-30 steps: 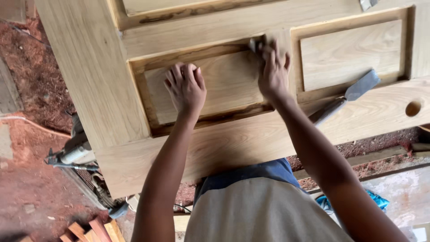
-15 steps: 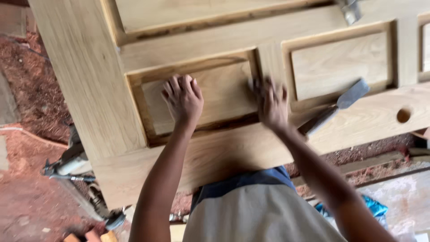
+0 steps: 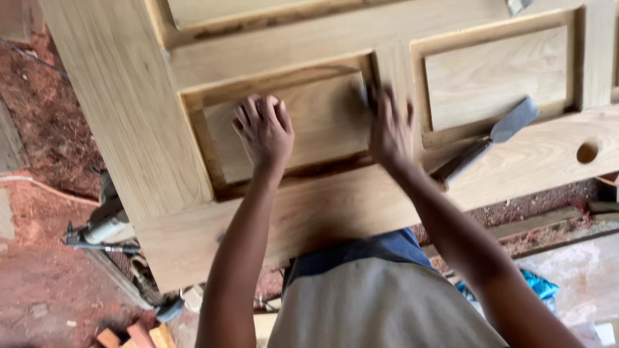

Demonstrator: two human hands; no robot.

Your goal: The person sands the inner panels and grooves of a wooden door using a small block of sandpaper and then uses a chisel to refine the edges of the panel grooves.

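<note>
A light wooden panelled door (image 3: pixel 322 212) lies flat in front of me. My left hand (image 3: pixel 264 129) rests palm down, fingers apart, on the raised centre panel (image 3: pixel 322 119). My right hand (image 3: pixel 390 129), blurred by motion, presses a small dark piece, probably sandpaper (image 3: pixel 364 93), against the panel's right edge by the recessed groove. A chisel (image 3: pixel 487 142) with a dark wooden handle and a flat metal blade lies on the door just right of my right hand.
A round hole (image 3: pixel 587 151) is cut in the door's rail at the right. A power tool (image 3: pixel 103 229) lies on the reddish sawdust floor at the left. Wood offcuts (image 3: pixel 129 335) sit at bottom left, and a blue cloth (image 3: pixel 538 287) at right.
My right hand has slid down along the panel's right edge and back up a little, rubbing. My left hand stays planted on the panel. The view shifted slightly.
</note>
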